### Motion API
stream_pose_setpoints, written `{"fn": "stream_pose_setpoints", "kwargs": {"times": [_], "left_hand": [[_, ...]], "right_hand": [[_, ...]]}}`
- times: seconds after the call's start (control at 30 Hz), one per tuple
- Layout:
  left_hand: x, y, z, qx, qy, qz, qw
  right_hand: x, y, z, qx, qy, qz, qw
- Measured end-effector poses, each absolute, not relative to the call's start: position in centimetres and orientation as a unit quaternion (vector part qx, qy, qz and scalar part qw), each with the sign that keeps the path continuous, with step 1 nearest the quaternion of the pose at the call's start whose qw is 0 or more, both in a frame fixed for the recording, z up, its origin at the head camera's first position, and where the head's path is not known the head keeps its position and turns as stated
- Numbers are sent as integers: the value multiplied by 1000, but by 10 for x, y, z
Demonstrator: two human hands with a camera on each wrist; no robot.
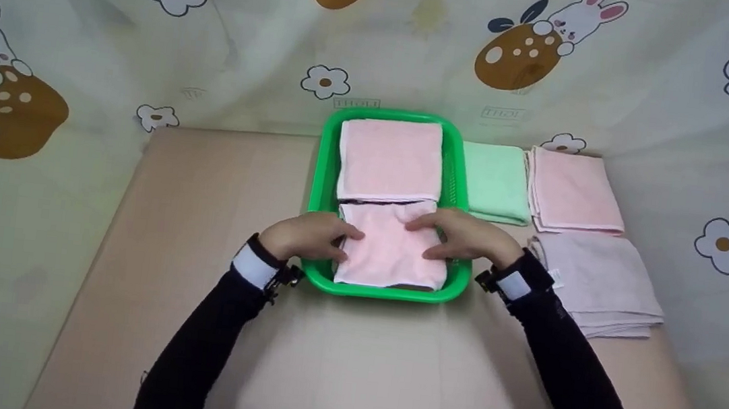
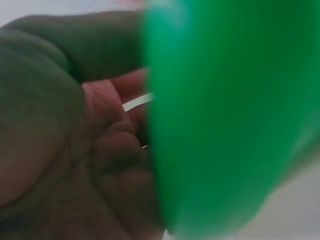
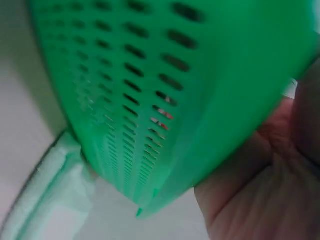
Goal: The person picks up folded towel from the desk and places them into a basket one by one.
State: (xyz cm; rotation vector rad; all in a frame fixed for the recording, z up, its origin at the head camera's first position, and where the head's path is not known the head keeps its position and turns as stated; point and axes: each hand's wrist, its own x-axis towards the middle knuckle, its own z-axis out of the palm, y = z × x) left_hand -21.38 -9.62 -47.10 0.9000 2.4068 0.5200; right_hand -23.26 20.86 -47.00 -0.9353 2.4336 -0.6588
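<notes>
A folded pink towel [image 1: 390, 251] with pale edging lies in the near half of a green plastic basket [image 1: 384, 293]. Its surface is slightly rumpled. My left hand [image 1: 310, 235] reaches over the basket's left rim, fingertips at the towel's left edge. From the other side, my right hand [image 1: 463, 236] crosses the right rim, thumb and fingers spread apart on top of the towel. Another folded pink towel [image 1: 391, 160] lies flat in the basket's far half. The left wrist view shows mostly the blurred green rim [image 2: 225, 120], which hides the left fingertips.
Right of the basket, a folded green towel [image 1: 495, 183] sits beside a folded pink towel [image 1: 576, 191]. Nearer, a folded greyish-lilac towel [image 1: 601, 277] lies by my right forearm. Curtains printed with rabbits and flowers surround the beige table [image 1: 224, 183] behind and at the sides.
</notes>
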Motion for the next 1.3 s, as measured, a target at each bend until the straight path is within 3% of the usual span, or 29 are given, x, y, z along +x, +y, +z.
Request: {"fn": "stream_pose_setpoints", "kwargs": {"times": [0.17, 0.43, 0.6, 0.9, 1.3], "left_hand": [[-218, -83, -471, 346, 900, 66, 256], [-212, -70, -487, 344, 913, -101, 195], [-210, -67, -491, 323, 921, -106, 188], [-209, -69, -496, 319, 935, -95, 123], [-207, -63, -498, 284, 929, -121, 204]], "right_hand": [[-227, 200, -478, -348, 898, -170, 207], [-222, 188, -487, -323, 920, -102, 195], [-222, 181, -490, -333, 923, -49, 187], [-222, 174, -493, -322, 930, -21, 175], [-217, 172, -504, -333, 933, 4, 139]]}}
